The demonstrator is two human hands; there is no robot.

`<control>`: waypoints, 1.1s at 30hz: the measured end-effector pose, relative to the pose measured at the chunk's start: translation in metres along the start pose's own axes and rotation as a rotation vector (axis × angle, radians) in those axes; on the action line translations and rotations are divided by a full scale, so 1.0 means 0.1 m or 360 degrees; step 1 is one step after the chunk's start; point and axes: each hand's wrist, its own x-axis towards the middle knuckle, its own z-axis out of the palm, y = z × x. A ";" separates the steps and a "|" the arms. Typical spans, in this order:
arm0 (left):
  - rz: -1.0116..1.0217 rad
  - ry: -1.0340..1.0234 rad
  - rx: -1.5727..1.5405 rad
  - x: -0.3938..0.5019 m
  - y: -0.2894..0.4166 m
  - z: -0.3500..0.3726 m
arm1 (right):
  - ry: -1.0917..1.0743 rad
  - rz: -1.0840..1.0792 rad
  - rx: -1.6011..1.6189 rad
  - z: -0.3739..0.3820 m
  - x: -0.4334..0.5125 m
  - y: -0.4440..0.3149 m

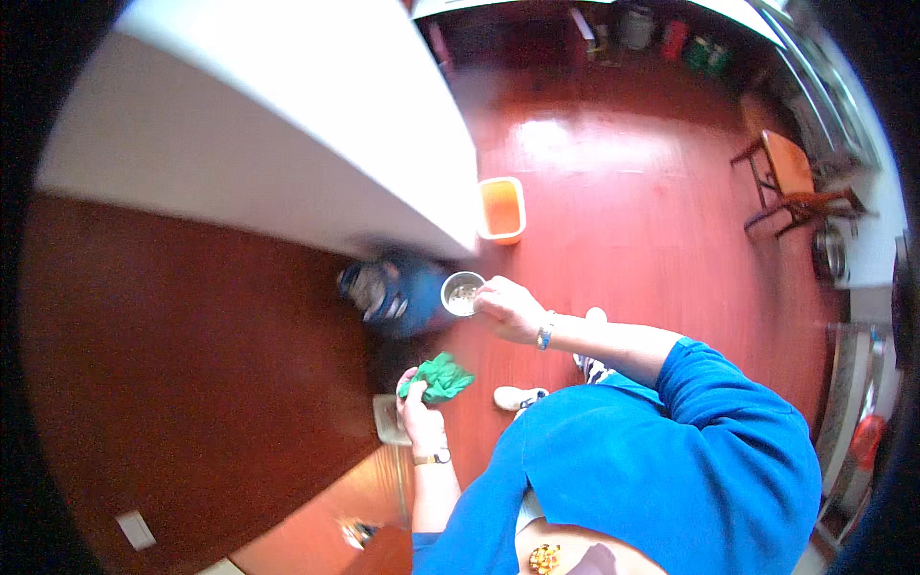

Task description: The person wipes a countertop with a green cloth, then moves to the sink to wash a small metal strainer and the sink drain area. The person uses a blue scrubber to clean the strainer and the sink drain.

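My right hand, with a bracelet at the wrist, grips the rim of a small round metal cup. Dark specks or holes show inside the cup; I cannot tell which. My left hand, below a wristwatch, holds a crumpled green cloth or thin bag apart from the cup. Just beyond the cup is a blurred blue container or bag with things in it, close to the foot of a white wall or tall cabinet.
An orange bin with a white rim stands on the reddish wooden floor by the white corner. A wooden chair is off to the right. Near my left wrist lies a pale tray-like object. One white shoe shows below me.
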 end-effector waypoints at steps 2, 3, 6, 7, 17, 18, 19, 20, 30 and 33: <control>-0.0124 -0.0138 0.0059 0.14 -0.07 0.78 | 0.0046 0.0189 -0.0194 -0.67 -0.12 0.39; -0.0120 -0.0267 0.0036 0.19 -0.15 1.20 | 0.0355 0.0166 -0.0171 -1.01 -0.20 0.59; -0.0336 -0.0524 0.0059 0.40 -0.38 2.29 | 0.0671 0.0340 -0.0318 -1.84 -0.41 1.09; -0.0413 -0.0501 0.0072 0.46 -0.36 2.60 | 0.0753 0.0444 -0.0376 -2.06 -0.40 1.16; -0.0496 -0.1027 0.0324 1.39 -0.39 5.03 | 0.1304 0.0830 -0.0431 -3.22 -0.15 2.37; -0.0480 -0.1017 0.0352 1.56 -0.39 5.21 | 0.1271 0.0853 -0.0448 -3.27 -0.11 2.52; -0.0512 -0.1029 0.0317 1.66 -0.47 5.35 | 0.1256 0.0876 -0.0467 -3.37 -0.12 2.65; -0.0536 -0.1032 0.0315 1.79 -0.55 5.55 | 0.1324 0.0885 -0.0526 -3.49 -0.11 2.77; -0.0670 -0.1373 0.0657 2.98 -1.13 8.46 | 0.1662 0.1315 -0.0799 -5.14 0.35 3.96; -0.0669 -0.1551 0.0738 3.01 -1.45 9.40 | 0.1788 0.1507 -0.0574 -5.50 0.32 4.45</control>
